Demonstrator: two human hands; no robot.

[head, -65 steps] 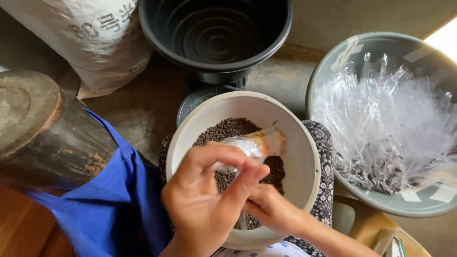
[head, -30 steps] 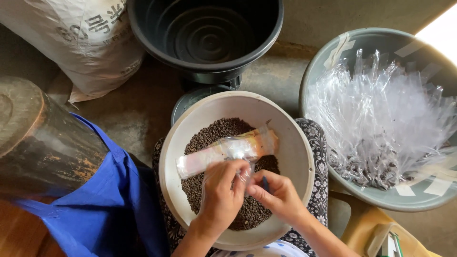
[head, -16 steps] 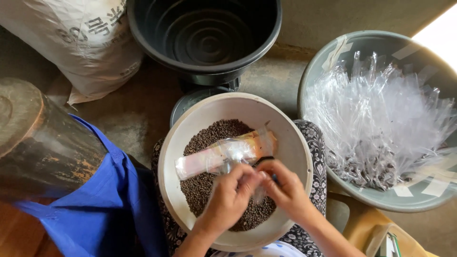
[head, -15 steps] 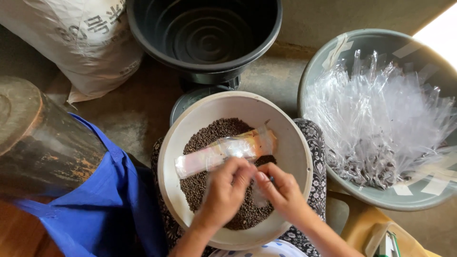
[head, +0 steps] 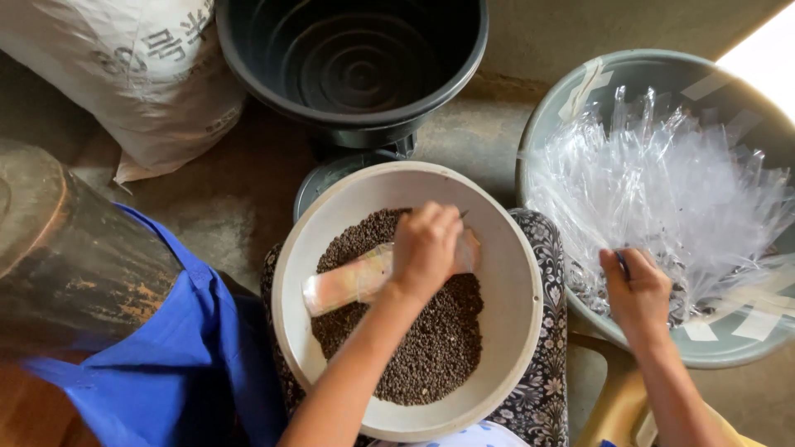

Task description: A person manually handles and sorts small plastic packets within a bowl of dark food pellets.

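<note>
At frame centre, the left hand grips a scoop handle over the pellet bowl; right hand, fingers closed, pinches clear plastic bags at right.

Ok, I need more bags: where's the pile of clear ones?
In the head view, the clear bags fill the grey tub at right, beside the white bowl; the right hand touches them.
</note>
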